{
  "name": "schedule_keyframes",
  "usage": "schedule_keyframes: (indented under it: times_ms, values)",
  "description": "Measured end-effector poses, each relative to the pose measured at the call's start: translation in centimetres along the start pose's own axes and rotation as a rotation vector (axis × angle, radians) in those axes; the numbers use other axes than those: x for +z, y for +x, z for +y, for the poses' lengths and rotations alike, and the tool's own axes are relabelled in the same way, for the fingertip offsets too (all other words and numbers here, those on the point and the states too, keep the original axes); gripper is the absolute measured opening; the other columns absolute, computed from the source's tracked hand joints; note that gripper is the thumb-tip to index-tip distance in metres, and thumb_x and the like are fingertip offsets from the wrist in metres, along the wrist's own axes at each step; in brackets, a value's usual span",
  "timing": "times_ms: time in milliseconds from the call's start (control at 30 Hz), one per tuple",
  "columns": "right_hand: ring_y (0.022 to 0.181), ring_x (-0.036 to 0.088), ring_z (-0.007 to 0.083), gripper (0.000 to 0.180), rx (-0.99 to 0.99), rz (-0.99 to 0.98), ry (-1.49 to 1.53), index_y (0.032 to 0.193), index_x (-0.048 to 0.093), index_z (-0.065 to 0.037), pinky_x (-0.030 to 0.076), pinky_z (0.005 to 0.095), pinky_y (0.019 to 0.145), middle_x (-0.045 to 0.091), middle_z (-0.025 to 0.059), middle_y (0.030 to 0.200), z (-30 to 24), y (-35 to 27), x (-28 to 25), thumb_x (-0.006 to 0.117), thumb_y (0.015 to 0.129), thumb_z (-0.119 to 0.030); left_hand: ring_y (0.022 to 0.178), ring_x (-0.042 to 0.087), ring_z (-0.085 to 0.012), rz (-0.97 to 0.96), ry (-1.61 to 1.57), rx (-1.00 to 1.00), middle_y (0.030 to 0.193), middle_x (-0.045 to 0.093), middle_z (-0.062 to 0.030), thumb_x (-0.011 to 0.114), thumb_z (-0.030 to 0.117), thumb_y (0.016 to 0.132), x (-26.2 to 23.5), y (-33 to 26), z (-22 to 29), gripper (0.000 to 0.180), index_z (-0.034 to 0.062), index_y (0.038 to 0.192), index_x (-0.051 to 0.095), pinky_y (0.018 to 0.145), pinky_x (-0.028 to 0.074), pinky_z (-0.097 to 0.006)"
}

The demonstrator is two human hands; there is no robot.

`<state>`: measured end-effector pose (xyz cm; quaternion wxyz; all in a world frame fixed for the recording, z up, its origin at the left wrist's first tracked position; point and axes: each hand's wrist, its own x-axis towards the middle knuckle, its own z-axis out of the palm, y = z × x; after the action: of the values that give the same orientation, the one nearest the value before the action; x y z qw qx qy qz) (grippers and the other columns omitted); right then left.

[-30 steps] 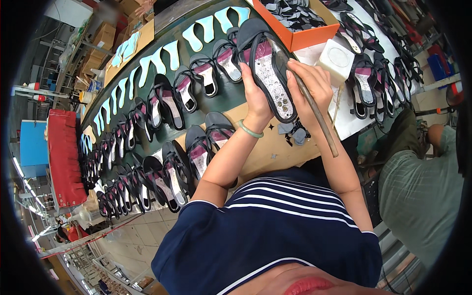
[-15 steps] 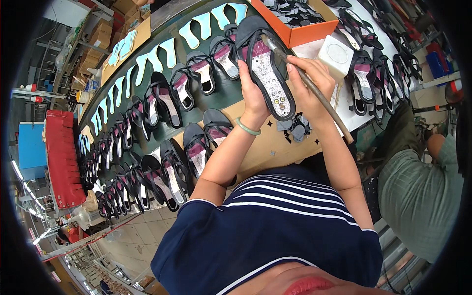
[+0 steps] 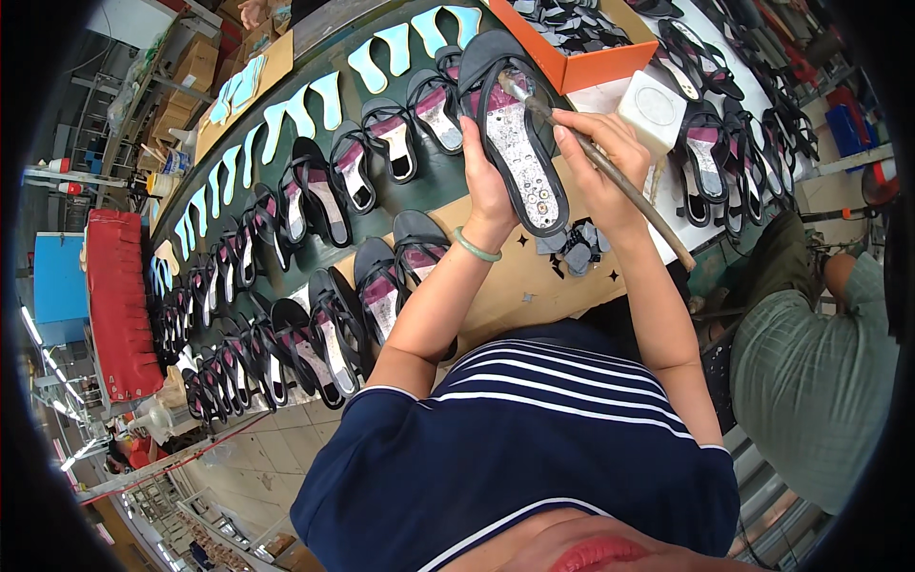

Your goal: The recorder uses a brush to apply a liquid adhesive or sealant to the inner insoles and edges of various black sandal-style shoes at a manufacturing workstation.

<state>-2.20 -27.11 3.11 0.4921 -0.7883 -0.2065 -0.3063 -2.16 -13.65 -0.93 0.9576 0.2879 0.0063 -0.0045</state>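
Observation:
My left hand (image 3: pixel 489 184) is closed on the side of a black sandal (image 3: pixel 519 143), which is held up with its toe pointing away from me. The sandal's insole side faces me, whitish with small round marks at the heel and a purple patch under the straps. In my right hand (image 3: pixel 610 167) is a long-handled brush (image 3: pixel 634 195), gripped like a pen. Its bristle end lies on the insole near the straps. Beneath the sandal, several small dark grey pieces (image 3: pixel 576 250) lie on a sheet of brown cardboard (image 3: pixel 519 286).
Rows of black sandals (image 3: pixel 334 329) and pale blue insoles (image 3: pixel 324 103) cover the green table to the left. An orange box (image 3: pixel 610 67) of dark scraps and a white square container (image 3: pixel 652 107) stand on the right. A person's leg (image 3: pixel 810 362) is close at right.
The brush tip has shifted slightly left across the insole, and its handle end has moved a little right. The sandal's heel has tilted slightly left in my left hand.

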Motion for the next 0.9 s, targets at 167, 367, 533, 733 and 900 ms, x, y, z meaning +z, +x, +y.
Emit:
schedule_keyframes:
  times_ms: [167, 367, 533, 733, 900]
  values:
    - [0.077, 0.062, 0.0191, 0.013, -0.017, -0.029, -0.015, 0.091, 0.073, -0.004, 0.04, 0.0302, 0.073, 0.072, 0.0062, 0.085, -0.2, 0.2, -0.2, 0.072, 0.078, -0.008, 0.086, 0.066, -0.0162, 0.001, 0.032, -0.009, 0.103, 0.067, -0.0076, 0.026, 0.062, 0.099, -0.1, 0.0, 0.2, 0.069, 0.0029, 0.117, 0.058, 0.074, 0.056, -0.029]
    - [0.078, 0.063, 0.0193, 0.013, -0.024, -0.055, 0.001, 0.091, 0.073, -0.004, 0.041, 0.0302, 0.074, 0.072, 0.0063, 0.085, -0.8, 0.4, -0.2, 0.072, 0.079, -0.009, 0.086, 0.066, -0.0158, -0.016, 0.059, -0.02, 0.1, 0.067, -0.0076, 0.024, 0.061, 0.1, -0.3, -0.1, 0.4, 0.07, 0.0025, 0.113, 0.06, 0.073, 0.055, -0.029]
    - [0.078, 0.063, 0.0189, 0.014, -0.019, -0.071, 0.01, 0.092, 0.073, -0.005, 0.041, 0.0298, 0.074, 0.072, 0.0065, 0.084, -0.8, 0.5, -0.1, 0.072, 0.079, -0.009, 0.085, 0.066, -0.0153, -0.042, 0.056, -0.03, 0.099, 0.067, -0.0072, 0.022, 0.06, 0.1, -0.5, -0.1, 0.4, 0.07, 0.0031, 0.113, 0.06, 0.074, 0.055, -0.029]
    - [0.076, 0.062, 0.0184, 0.014, -0.012, -0.089, 0.076, 0.092, 0.074, -0.004, 0.041, 0.03, 0.073, 0.072, 0.0069, 0.083, -0.6, 0.7, 0.1, 0.073, 0.079, -0.009, 0.082, 0.065, -0.0143, -0.051, 0.078, -0.012, 0.097, 0.067, -0.0065, 0.021, 0.062, 0.099, 0.1, -0.2, 0.6, 0.072, 0.0038, 0.114, 0.06, 0.071, 0.055, -0.028]
    - [0.07, 0.059, 0.0176, 0.013, -0.023, -0.118, 0.08, 0.091, 0.074, -0.004, 0.041, 0.0302, 0.071, 0.07, 0.0064, 0.078, -0.5, 1.2, -0.3, 0.074, 0.079, -0.01, 0.077, 0.065, -0.012, -0.046, 0.129, -0.006, 0.095, 0.067, -0.0056, 0.021, 0.065, 0.098, -0.4, 0.0, 0.7, 0.074, 0.0038, 0.114, 0.06, 0.063, 0.055, -0.026]
